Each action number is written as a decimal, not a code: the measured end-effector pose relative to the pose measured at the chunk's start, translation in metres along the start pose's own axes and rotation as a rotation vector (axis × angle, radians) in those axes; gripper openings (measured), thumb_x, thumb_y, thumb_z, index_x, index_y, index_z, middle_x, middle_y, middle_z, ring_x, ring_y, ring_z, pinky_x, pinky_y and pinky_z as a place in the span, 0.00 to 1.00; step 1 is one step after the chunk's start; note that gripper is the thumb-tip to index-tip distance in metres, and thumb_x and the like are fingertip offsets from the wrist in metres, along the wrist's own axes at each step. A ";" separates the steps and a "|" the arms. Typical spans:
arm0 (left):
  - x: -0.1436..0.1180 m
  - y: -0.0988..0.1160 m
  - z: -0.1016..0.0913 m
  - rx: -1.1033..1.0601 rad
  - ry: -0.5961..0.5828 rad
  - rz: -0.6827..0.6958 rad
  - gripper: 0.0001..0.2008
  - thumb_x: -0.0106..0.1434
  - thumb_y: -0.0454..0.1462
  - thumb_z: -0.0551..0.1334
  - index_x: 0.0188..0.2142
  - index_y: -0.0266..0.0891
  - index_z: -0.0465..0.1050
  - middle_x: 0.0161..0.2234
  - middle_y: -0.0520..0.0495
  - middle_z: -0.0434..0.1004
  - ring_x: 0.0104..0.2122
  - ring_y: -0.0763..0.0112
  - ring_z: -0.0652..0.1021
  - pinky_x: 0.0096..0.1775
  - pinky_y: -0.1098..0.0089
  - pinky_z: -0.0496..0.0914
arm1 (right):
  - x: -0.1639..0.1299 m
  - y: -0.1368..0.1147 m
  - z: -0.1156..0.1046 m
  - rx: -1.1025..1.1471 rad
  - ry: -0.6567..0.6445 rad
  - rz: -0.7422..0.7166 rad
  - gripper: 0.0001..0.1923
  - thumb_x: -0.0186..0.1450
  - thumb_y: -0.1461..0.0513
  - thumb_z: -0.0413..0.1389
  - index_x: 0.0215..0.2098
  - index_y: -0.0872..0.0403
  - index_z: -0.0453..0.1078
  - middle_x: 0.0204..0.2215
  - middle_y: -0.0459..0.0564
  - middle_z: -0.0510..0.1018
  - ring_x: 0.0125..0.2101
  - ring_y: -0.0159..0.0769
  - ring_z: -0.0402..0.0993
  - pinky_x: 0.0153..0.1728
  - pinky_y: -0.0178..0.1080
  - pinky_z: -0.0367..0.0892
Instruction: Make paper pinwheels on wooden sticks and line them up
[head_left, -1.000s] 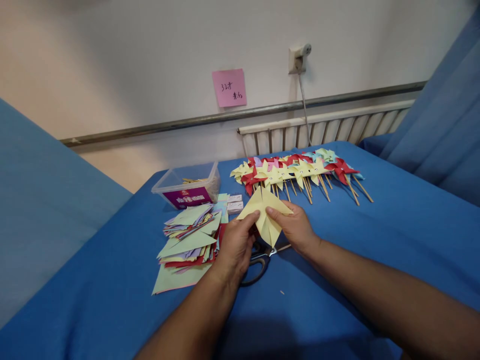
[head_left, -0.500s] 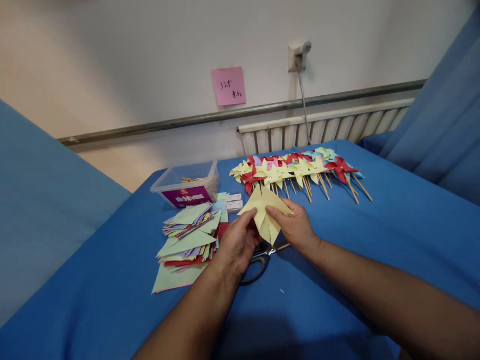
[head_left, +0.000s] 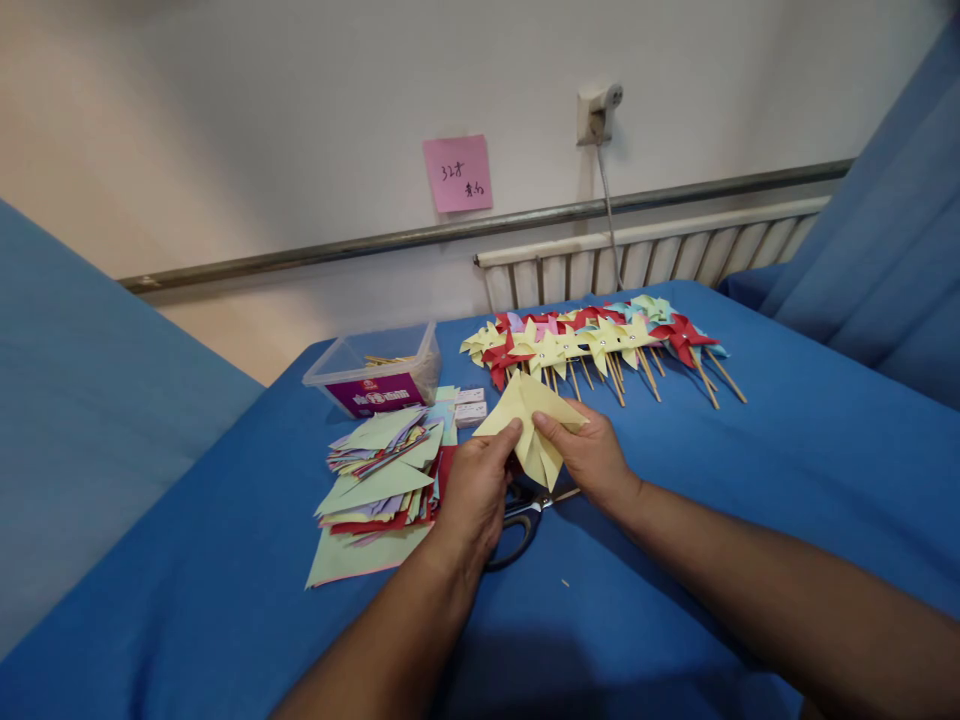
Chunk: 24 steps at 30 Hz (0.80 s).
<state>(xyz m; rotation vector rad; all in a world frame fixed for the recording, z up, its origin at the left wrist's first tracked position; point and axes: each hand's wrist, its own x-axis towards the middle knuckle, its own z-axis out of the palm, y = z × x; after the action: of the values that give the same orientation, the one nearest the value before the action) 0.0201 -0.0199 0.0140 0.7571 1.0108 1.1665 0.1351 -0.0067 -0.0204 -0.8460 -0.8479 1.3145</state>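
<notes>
Left hand (head_left: 474, 488) and right hand (head_left: 598, 455) pinch yellow paper (head_left: 529, 402) near its middle, above the scissors (head_left: 533, 508), presumably to steady it from both sides.

2 hands (head_left: 474, 490) (head_left: 598, 455) close together, thumbs (head_left: 551, 430) uppermost

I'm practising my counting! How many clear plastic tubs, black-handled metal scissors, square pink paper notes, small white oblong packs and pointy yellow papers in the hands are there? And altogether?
Clear plastic tub: 1
Black-handled metal scissors: 1
Square pink paper note: 1
Small white oblong packs: 2
Held pointy yellow paper: 1
Total: 6
</notes>
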 end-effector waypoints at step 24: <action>0.004 -0.001 -0.010 0.490 0.164 0.193 0.16 0.52 0.48 0.68 0.27 0.36 0.81 0.23 0.44 0.80 0.23 0.64 0.77 0.27 0.70 0.67 | 0.000 0.002 0.000 -0.030 -0.046 -0.013 0.24 0.55 0.49 0.63 0.44 0.56 0.73 0.31 0.49 0.81 0.27 0.37 0.77 0.33 0.40 0.72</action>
<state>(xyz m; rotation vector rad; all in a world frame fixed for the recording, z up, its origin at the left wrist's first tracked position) 0.0119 -0.0160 0.0087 1.1796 1.4119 1.1703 0.1343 -0.0064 -0.0226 -0.8348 -0.9097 1.3178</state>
